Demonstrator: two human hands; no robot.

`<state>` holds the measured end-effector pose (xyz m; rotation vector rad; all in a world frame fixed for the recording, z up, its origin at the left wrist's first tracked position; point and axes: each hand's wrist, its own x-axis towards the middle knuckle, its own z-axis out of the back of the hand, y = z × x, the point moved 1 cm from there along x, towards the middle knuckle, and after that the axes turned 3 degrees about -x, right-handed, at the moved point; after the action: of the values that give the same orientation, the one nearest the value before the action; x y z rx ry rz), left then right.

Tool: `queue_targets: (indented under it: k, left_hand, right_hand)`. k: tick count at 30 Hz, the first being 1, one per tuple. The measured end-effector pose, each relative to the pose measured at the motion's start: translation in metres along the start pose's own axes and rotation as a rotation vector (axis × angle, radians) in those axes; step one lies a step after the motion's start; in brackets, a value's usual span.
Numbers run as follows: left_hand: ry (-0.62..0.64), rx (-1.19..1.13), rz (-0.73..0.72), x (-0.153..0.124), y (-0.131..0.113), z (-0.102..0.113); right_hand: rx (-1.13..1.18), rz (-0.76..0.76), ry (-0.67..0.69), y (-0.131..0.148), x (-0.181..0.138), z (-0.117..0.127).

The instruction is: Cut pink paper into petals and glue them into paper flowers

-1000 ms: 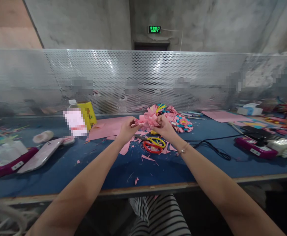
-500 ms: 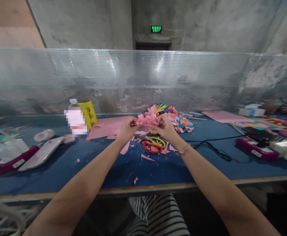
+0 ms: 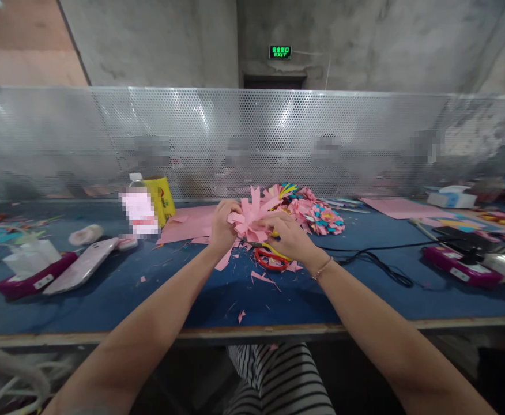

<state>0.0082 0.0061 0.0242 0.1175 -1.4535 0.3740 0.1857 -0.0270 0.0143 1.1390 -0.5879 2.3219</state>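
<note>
A pink paper flower [image 3: 252,218] with fringed, strip-like petals is held up over the table between both hands. My left hand [image 3: 225,226] is closed around its left side. My right hand [image 3: 290,233] pinches at its right side, fingers bent against the petals. Below the hands lie scissors [image 3: 271,259] with red and yellow handles, partly covered by my right hand. Pink paper scraps [image 3: 261,278] are strewn around them. Just behind the flower rests a heap of finished-looking paper flowers [image 3: 317,212] in pink, blue and yellow.
Pink paper sheets [image 3: 187,223] lie left of the hands, near a bottle [image 3: 139,207] and a yellow packet [image 3: 162,200]. A phone [image 3: 83,266] and purple tissue box [image 3: 36,276] are further left. Black cable [image 3: 377,259] runs right. A perforated metal screen [image 3: 218,132] stands behind.
The flower has been turned so its petals fan upward and toward me. My left hand has wrapped closer around it, and my right hand has shifted onto its front right side.
</note>
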Motion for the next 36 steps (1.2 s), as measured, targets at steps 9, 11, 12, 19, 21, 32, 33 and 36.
queue_targets:
  k: [9, 11, 12, 19, 21, 32, 33, 36]
  left_hand:
    - [0.044, 0.032, 0.116, 0.0, -0.003, 0.0]
    - [0.041, 0.033, 0.142, 0.0, -0.003, 0.0]
    - [0.04, 0.028, 0.148, 0.0, -0.003, 0.0]
    - [0.062, -0.023, 0.212, 0.0, -0.002, -0.003]
    - [0.107, -0.082, 0.257, 0.0, 0.0, -0.005]
    - [0.135, -0.495, 0.775, -0.002, 0.01, -0.012]
    - [0.129, -0.495, 0.794, -0.002, 0.01, -0.011]
    - [0.131, -0.468, 0.827, -0.002, 0.009, -0.009]
  right_hand:
    - [-0.031, 0.036, -0.004, 0.002, 0.0, 0.003]
    - [-0.029, 0.056, -0.043, 0.002, -0.001, 0.003]
    - [-0.027, 0.06, -0.057, 0.002, -0.001, 0.003]
    - [0.027, -0.063, -0.022, 0.006, 0.001, 0.002]
    - [0.088, -0.155, -0.036, 0.005, 0.001, 0.001]
    - [0.972, -0.835, -0.045, -0.023, -0.001, -0.017]
    - [1.047, -0.863, -0.035, -0.023, 0.0, -0.017]
    - [1.162, -0.954, -0.053, -0.023, 0.0, -0.015]
